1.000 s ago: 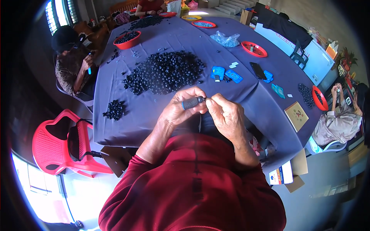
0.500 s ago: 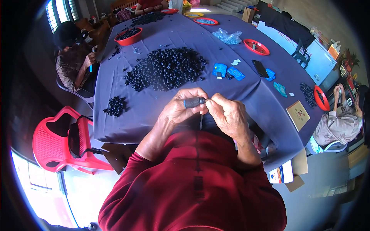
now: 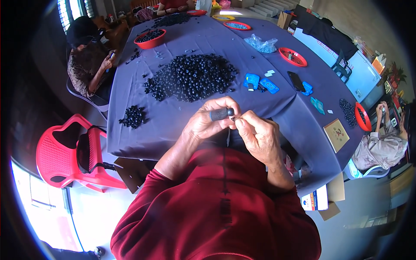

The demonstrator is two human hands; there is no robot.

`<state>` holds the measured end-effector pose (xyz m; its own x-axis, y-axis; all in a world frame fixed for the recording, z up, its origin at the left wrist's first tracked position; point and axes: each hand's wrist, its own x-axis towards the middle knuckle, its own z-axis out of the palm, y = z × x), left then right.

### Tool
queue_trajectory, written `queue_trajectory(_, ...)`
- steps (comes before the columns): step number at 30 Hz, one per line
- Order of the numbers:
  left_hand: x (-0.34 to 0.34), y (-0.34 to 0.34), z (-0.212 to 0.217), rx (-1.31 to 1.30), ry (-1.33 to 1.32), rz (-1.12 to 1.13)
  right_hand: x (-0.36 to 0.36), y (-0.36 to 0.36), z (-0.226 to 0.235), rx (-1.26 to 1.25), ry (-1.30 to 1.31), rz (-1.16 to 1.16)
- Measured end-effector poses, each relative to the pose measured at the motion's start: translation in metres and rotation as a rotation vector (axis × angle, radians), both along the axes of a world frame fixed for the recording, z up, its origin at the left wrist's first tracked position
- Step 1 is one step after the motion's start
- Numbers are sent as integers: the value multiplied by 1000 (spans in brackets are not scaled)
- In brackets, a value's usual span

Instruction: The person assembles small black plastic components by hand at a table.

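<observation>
Head view shows a person in a dark red top, both hands raised just in front of the near edge of the table (image 3: 173,125), which is draped in a purple cloth. Left hand (image 3: 207,122) has its fingers curled around a short dark cylinder (image 3: 221,114), held level. Right hand (image 3: 259,136) meets the cylinder's right end, thumb and forefinger pressed together on something too small to make out. Beyond the cylinder, a big heap of black parts (image 3: 190,77) lies mid-table, with a small black pile (image 3: 133,116) off to its left near the edge. Right of the heap sit blue trays (image 3: 260,83) and a dark phone (image 3: 296,80). Farther back stands a red bowl (image 3: 150,38) of black parts.
</observation>
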<state>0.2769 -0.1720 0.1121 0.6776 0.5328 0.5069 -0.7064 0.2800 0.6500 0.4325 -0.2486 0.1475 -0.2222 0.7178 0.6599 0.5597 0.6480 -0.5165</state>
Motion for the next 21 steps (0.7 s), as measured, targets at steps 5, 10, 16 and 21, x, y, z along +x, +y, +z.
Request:
queue_trajectory(5,-1,-2,4,7,28,17,0,1,1,16,68,-32)
queue_trajectory(10,2,-4,5,-13,-31,-42,-6,2,3,19,219,4)
queue_trajectory(16,3,-5,0,32,85,181,-3,8,-6,-32,144,-72)
queue_trajectory(21,2,-7,4,37,130,179,3,13,-11,-65,184,-24)
